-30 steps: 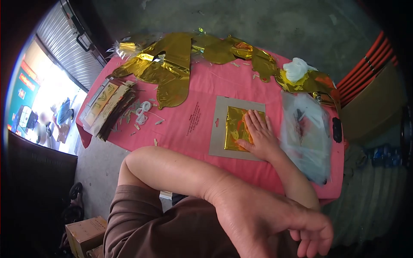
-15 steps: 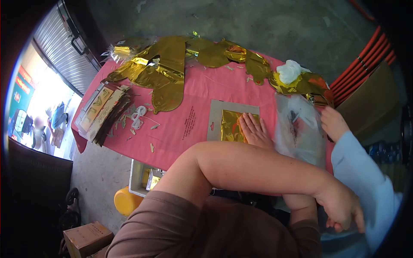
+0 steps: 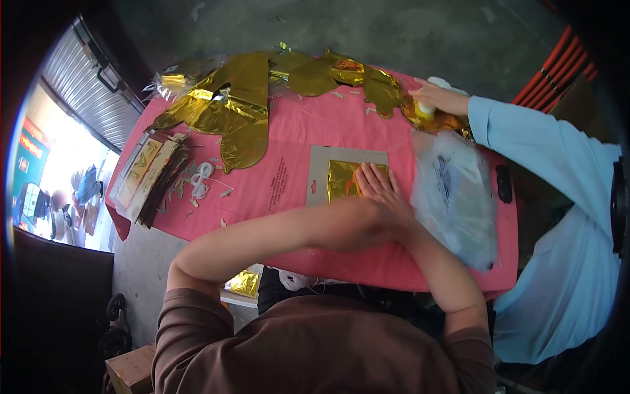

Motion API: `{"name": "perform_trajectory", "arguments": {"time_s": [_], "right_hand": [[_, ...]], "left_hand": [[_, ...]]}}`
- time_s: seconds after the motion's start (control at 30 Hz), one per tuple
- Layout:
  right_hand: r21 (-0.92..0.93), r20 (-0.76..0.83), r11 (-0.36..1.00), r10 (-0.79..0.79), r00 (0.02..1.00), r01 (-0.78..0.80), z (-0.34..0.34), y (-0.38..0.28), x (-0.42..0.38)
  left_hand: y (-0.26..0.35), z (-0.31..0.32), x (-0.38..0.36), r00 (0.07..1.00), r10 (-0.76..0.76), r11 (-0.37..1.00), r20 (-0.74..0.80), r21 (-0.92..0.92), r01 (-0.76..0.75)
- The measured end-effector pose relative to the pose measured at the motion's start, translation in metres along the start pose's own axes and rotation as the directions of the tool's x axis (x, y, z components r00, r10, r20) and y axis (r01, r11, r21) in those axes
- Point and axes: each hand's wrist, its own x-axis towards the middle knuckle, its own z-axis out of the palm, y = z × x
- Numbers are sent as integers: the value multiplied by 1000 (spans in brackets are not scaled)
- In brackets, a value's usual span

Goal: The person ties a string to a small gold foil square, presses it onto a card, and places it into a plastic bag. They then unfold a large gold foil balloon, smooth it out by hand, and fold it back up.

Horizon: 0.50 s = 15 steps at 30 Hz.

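My right hand [image 3: 375, 182] lies flat, fingers stretched out, on a folded gold foil piece [image 3: 340, 179]. Beneath the foil is a grey card [image 3: 318, 172] with a small hanging slot at its left edge. Across the cloth from the left comes my other arm, and my left hand [image 3: 367, 213] overlaps my right wrist in this view. The fingers of that hand are hidden. Just right of both hands lies a clear plastic bag [image 3: 453, 197] with printed text.
Flat gold foil balloons [image 3: 246, 118] spread along the far side of the pink cloth [image 3: 282, 157]. A stack of cards [image 3: 147, 171] and a white string coil [image 3: 201, 176] lie left. A co-worker's hand [image 3: 446, 100] reaches over the far right. A black object [image 3: 504, 184] lies near the right edge.
My left hand has swung from the far lower right back to my right wrist. The co-worker's hand has moved from the table's right edge onto the foil at the far right.
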Motion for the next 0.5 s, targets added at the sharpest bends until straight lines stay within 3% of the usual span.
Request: {"name": "perform_trajectory", "arguments": {"time_s": [0.07, 0.13, 0.17, 0.23, 0.33, 0.5], "right_hand": [[104, 47, 993, 59, 997, -64, -16, -9, 3], [198, 96, 973, 101, 990, -118, -24, -13, 2], [196, 108, 973, 105, 989, -124, -25, -13, 2], [193, 115, 974, 99, 988, -120, -25, -12, 4], [185, 107, 975, 103, 989, -122, -21, -12, 3], [175, 125, 976, 109, 986, -130, -24, -12, 4]], "left_hand": [[-22, -11, -26, 988, -100, 950, -121, 282, 131], [-62, -11, -53, 953, -72, 924, -296, 339, 175], [-68, -10, -65, 951, -78, 923, -300, 339, 183], [-73, -9, -81, 850, -116, 823, -514, 430, 372], [-74, -1, -91, 838, -107, 731, -536, 528, 431], [-76, -3, -95, 840, -151, 731, -522, 512, 450]]}}
